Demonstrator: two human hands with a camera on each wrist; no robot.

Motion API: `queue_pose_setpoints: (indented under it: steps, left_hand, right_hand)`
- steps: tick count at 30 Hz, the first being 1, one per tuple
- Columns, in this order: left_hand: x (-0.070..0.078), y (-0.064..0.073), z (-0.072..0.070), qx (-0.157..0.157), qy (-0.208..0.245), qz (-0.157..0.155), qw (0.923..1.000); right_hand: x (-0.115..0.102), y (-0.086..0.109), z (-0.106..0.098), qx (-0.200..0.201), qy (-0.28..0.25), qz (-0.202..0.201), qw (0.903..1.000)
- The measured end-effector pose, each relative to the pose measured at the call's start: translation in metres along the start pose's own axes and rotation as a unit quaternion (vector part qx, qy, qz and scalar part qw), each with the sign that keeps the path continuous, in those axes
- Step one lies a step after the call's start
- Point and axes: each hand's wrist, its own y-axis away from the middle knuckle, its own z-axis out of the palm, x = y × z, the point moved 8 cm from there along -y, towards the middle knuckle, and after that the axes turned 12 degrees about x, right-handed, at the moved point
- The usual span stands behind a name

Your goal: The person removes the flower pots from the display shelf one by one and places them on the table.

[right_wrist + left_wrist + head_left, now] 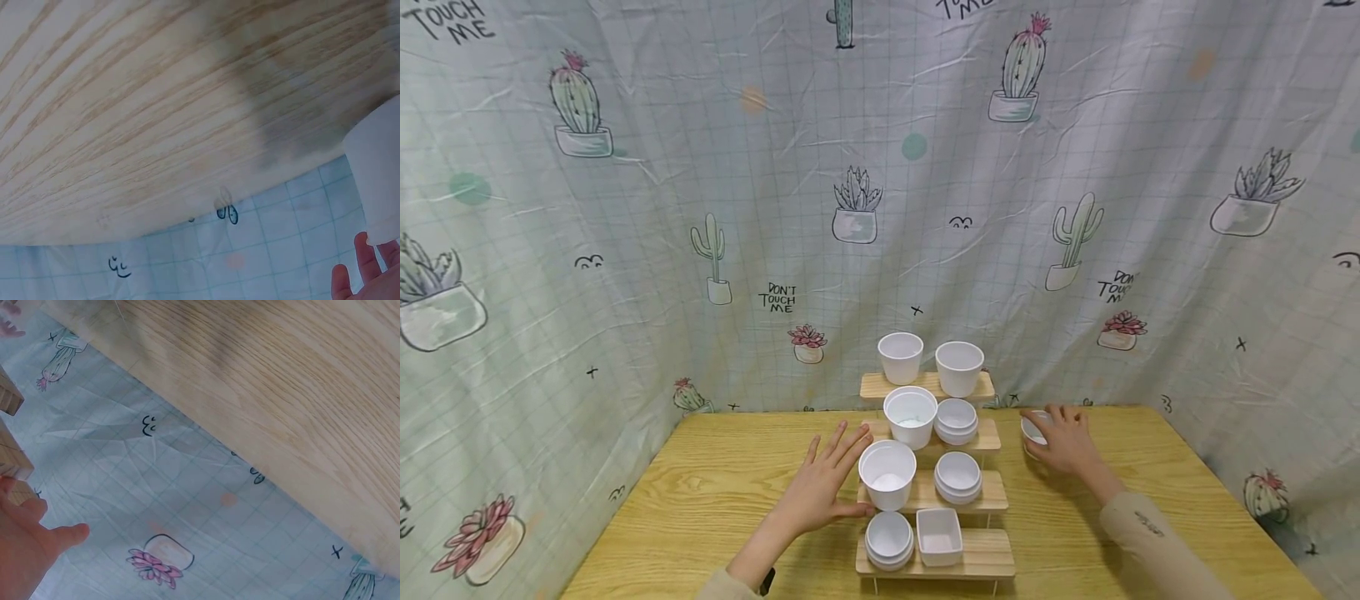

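The white pot (1034, 427) is on the right side of the stepped wooden stand (988, 550), well apart from it and level with its upper tiers, and the right hand (1070, 437) has its fingers curled over the rim, gripping it. For a sound hold, the thumb and fingers should bear evenly on opposite sides, firmly enough not to slip but without squeezing the thin wall out of round. Any lift is best straight up, with the pot level and well clear of the loaded tiers. The left hand (820, 492), its fingers spread and holding nothing, lies along the stand's left side; a light touch there would steady the tiers, while a push could topple the tall pot (887, 475) close by. Whether those fingers press the wood or merely lie beside it is hard to tell. To the stand's right, the hand hides much of the held pot, so its base and any contact with the counter (722, 475) cannot be judged; the right wrist view cuts the pot off at the edge.
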Motion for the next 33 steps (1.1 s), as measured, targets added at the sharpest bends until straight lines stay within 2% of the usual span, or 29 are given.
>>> queue_pose_setpoints:
  steps: [16, 27, 33]
  left_hand:
    - [0.0002, 0.0005, -0.0004, 0.005, -0.006, 0.001, 1.0]
    - [-0.0008, 0.0002, 0.0015, 0.005, -0.008, -0.001, 1.0]
    - [-0.0015, 0.0008, 0.0023, 0.003, -0.005, -0.003, 1.0]
  right_hand:
    - [0.0006, 0.0008, 0.0031, 0.007, 0.003, 0.0, 1.0]
    - [0.0014, 0.0013, 0.0058, -0.005, 0.005, 0.007, 1.0]
    - [0.001, 0.0012, 0.0029, 0.005, 0.002, 0.003, 1.0]
